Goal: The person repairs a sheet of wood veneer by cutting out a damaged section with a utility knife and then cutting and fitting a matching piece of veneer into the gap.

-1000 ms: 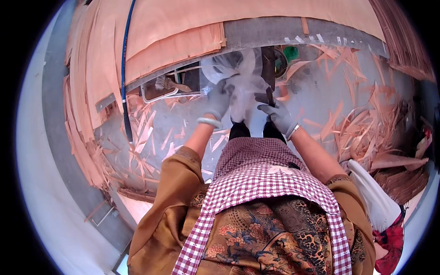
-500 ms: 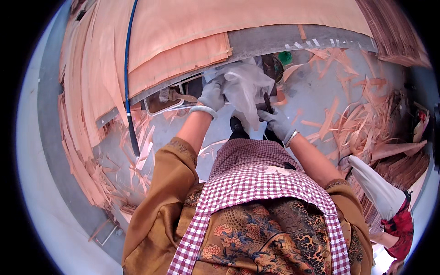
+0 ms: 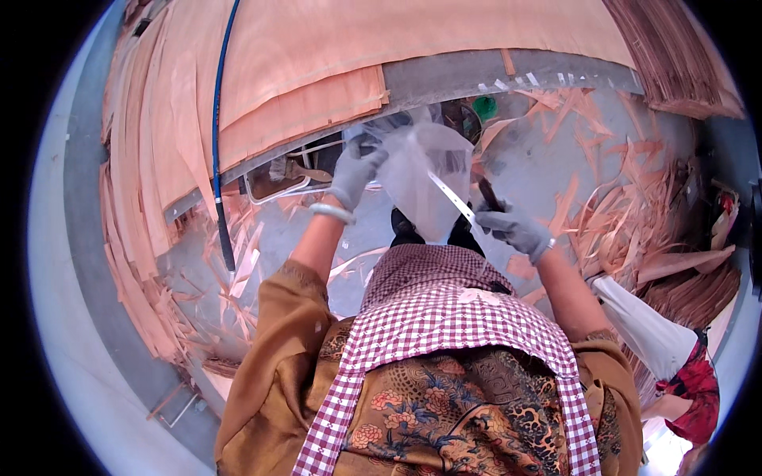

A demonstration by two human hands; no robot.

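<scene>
My left hand [image 3: 356,171], in a grey glove, is at the left edge of a sheer white plastic bag [image 3: 436,159]. Its fingers are curved and apart; whether they still touch the film is hard to see. The bag hangs below the table edge, in front of my shoes. My gloved right hand [image 3: 513,227] is closed on a knife [image 3: 450,194] with a long, narrow, shiny blade that slants up and left across the bag. A dark handle-like part sticks up from the same grip.
Thin wood veneer sheets [image 3: 317,47] cover the table ahead, with a blue rod [image 3: 217,119] lying across them. A brush [image 3: 302,170] lies beneath the edge. Veneer scraps [image 3: 619,190] litter the floor. A person in light trousers [image 3: 647,321] is at the right.
My right hand has moved right and down, and the knife's pale blade now shows. The bag has spread and hangs fuller. My left hand has shifted slightly left, its fingers looser.
</scene>
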